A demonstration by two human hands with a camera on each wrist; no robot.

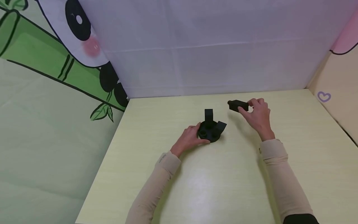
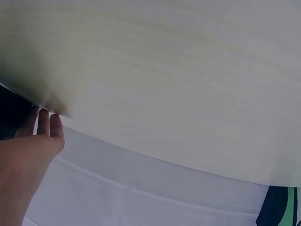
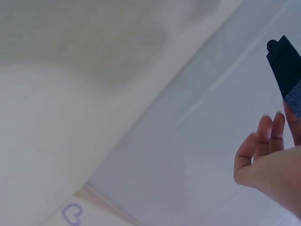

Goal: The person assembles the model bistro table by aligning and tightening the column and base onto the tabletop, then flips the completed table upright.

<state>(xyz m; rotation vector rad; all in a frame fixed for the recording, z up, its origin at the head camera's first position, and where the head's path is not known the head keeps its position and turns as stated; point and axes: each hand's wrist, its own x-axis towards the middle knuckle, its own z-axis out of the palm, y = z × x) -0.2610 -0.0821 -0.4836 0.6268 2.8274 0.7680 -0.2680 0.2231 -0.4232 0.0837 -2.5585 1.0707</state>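
On the table, a black round base (image 1: 209, 137) carries two black blocks, one standing upright (image 1: 208, 115) at its far side and one leaning outward (image 1: 221, 127) at its right. My left hand (image 1: 190, 137) grips the base from the left, thumb at the near side and fingers at the far side. To the right and above the table, my right hand (image 1: 258, 115) pinches another black block (image 1: 237, 105) by its right end; a small round knob points left. The right wrist view shows this block (image 3: 285, 70) at the edge. Mostly dark shape hides the base in the left wrist view.
The pale wooden table (image 1: 179, 193) meets a light lilac cloth backdrop (image 1: 212, 68) behind. On the left hangs a cloth with a green bamboo print (image 1: 36, 43). A beige panel (image 1: 344, 81) with a purple heart borders the right side.
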